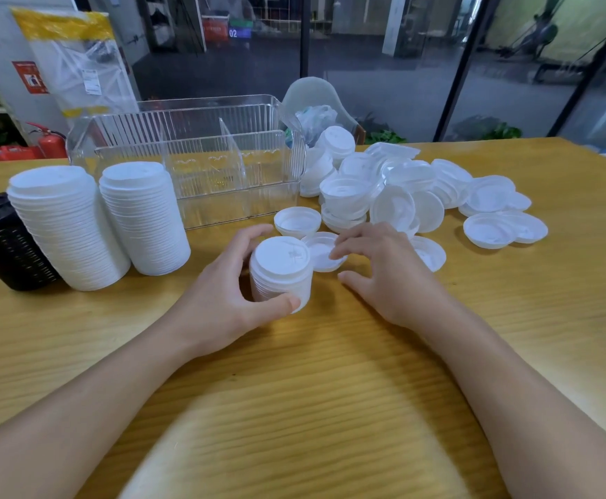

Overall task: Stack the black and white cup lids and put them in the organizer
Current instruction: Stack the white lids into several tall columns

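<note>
The left hand (229, 282) grips a short stack of white lids (280, 273) standing on the wooden table (330, 372); the thumb curls round its near side and the fingers wrap the far side. The stack's axis is upright and the lids face top up, the drink-hole side showing.

The right hand (384, 271) holds nothing. Its fingers are relaxed and spread, the fingertips (335, 252) over an upturned white lid (321, 252) lying just beside the held stack. Whether they touch it cannot be told.

A second upturned lid (297, 220) lies beyond it. Farther right is a loose heap of white lids (402, 189), some hollow side up, some tilted on edge, some in short nested runs.

At the left stand two tall white lid stacks (67, 225) (145, 217), upright and touching. A black lid stack (2, 243) stands beside them at the frame edge.

The clear organizer (200, 174) stands behind, its long axis running left to right, with a clear divider (231, 145) across it. No lids show in its compartments.
</note>
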`<state>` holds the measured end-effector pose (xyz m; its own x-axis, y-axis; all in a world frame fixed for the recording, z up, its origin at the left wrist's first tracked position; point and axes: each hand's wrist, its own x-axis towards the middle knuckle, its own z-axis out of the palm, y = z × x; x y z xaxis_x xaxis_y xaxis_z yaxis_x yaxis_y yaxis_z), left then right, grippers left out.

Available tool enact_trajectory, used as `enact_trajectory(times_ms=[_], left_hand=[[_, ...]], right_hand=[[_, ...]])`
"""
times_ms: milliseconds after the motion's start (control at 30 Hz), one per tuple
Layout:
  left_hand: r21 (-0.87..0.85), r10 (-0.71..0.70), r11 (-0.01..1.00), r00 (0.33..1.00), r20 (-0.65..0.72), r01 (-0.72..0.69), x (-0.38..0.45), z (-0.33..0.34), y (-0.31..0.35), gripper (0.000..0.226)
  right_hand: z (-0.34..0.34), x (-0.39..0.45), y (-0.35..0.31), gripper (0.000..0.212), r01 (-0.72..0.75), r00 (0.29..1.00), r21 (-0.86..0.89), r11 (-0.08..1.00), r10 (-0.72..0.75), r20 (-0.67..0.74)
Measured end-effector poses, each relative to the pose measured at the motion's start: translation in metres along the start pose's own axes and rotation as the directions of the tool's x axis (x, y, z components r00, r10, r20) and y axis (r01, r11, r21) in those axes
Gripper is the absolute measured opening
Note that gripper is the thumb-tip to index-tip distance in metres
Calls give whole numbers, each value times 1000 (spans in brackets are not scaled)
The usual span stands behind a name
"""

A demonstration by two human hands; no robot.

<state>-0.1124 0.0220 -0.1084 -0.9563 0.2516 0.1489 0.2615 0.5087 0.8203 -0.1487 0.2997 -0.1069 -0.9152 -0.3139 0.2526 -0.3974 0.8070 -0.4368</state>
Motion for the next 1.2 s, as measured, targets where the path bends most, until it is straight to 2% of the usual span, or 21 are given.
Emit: enact_trajectory(times_ms=[67, 133, 167, 233, 333, 400, 433, 567, 667, 767, 833, 967, 1067, 1133, 1200], left_hand=[[-4, 25, 1000, 1000, 5, -25, -1, 2, 2, 95], [-27, 60, 998, 998, 11, -60, -1, 3, 4, 79], [-39, 71, 997, 997, 13, -70, -1, 4, 5, 71], [-53, 83, 995, 996, 13, -83, -1, 3, 4, 63], [-63, 84, 995, 996, 26, -82, -1, 3, 5, 61], [-61, 77, 995, 997, 32, -75, -2, 2, 3, 61], [-60, 77, 995, 996, 33, -75, -2, 1, 3, 61], [-58, 74, 996, 996, 41, -71, -1, 1, 3, 63], [-54, 77, 996, 996, 38, -75, -2, 1, 3, 63], [-50, 83, 995, 996, 43, -81, -2, 2, 3, 62], [-51, 84, 995, 996, 39, -82, -2, 2, 3, 61], [-47, 80, 996, 996, 39, -78, -1, 2, 1, 64], [-42, 86, 995, 996, 16, -85, 1, 1, -3, 69], [-59, 85, 995, 996, 5, -84, 2, 1, -5, 74], [-78, 77, 994, 997, 15, -76, 2, 1, -4, 80]], right_hand=[[4, 2, -1, 8, 34, 999, -29, 999, -34, -20], [3, 2, -3, 6, 48, 997, 4, 999, -47, -54], [1, 2, -4, 5, 38, 996, 75, 996, -32, -80], [-4, 2, -10, 2, -15, 989, 327, 945, 61, -132], [-7, 4, -19, 8, -117, 960, 712, 693, 263, -98], [-4, 4, -22, 12, -178, 944, 825, 536, 328, -10], [-1, 4, -21, 14, -199, 940, 821, 534, 340, 7], [5, 4, -17, 23, -225, 938, 682, 696, 343, -40], [8, 3, -19, 19, -268, 946, 591, 761, 324, 12], [8, 1, -20, 52, -238, 965, 410, 881, 262, -2], [7, -1, -20, 65, -222, 972, 337, 915, 237, -2], [5, -2, -21, 75, -199, 978, 280, 939, 208, -1], [-3, -2, -23, 61, -161, 968, 313, 936, 212, -137], [-11, -3, -24, 51, -123, 939, 436, 892, 246, -239], [-15, -2, -27, 41, -34, 943, 613, 789, 229, -243]])
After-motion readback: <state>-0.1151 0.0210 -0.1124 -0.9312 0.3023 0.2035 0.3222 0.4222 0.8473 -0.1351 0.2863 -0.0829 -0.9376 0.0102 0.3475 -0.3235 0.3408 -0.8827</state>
